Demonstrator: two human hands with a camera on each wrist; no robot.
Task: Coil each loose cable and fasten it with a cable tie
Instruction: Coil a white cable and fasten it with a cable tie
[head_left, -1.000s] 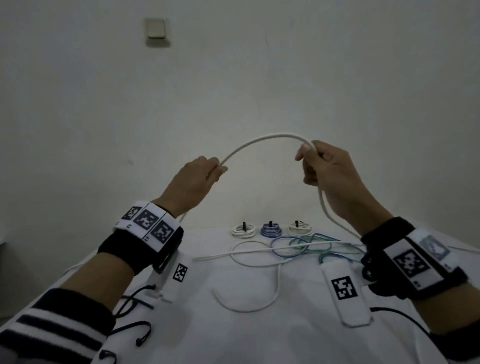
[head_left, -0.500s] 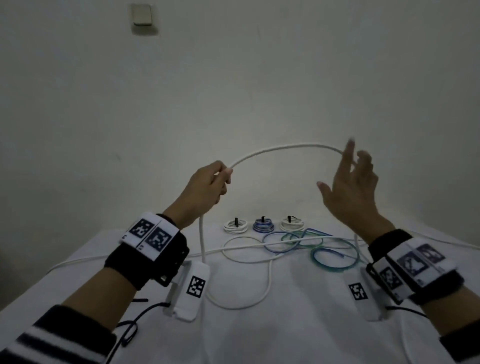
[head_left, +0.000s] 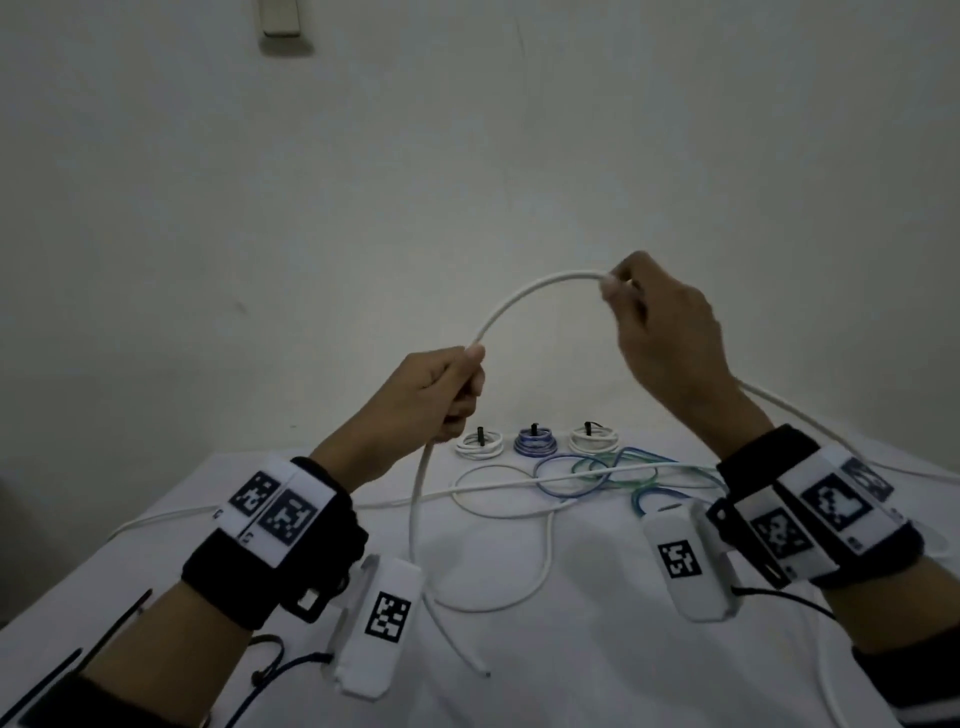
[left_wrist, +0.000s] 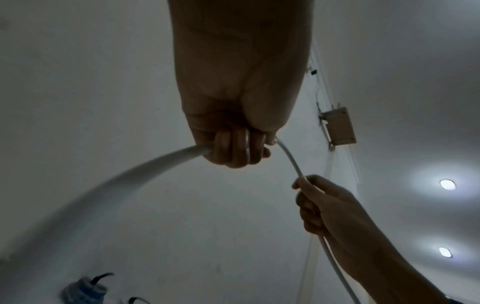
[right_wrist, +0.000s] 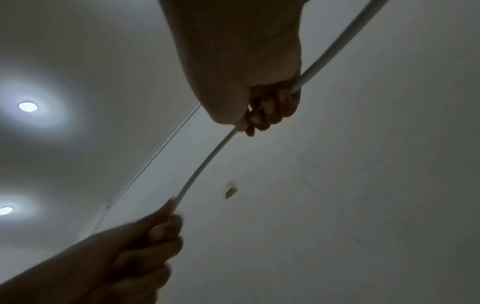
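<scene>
White cable arches in the air between both hands, its long remainder trailing down to the surface below the fingers and off past the right wrist. The left hand has its fingers wrapped round the cable in a closed fist; the right hand pinches it higher up, fingers curled about it, so a single arc spans from one grip to the other.

Judging by this, the coiling of this cable is only starting: one arc is drawn out and no finished turn sits in either hand. The next move likely calls for the right fingers to carry their pinch across to the left fist, laying down a loop there, while the left fingers loosen just enough to take it in without dropping what they hold.

Beyond and below the fingers lie loose blue and green cables, tangled across another white length; the trailing cable could snag on these as it is drawn up. Farther off, near the wall, three tied coils stand in a row, apparently finished. Black cable ties lie below the left wrist, at the near edge of the surface. Air above the fingers is open; the surface's far edge meets the wall.
</scene>
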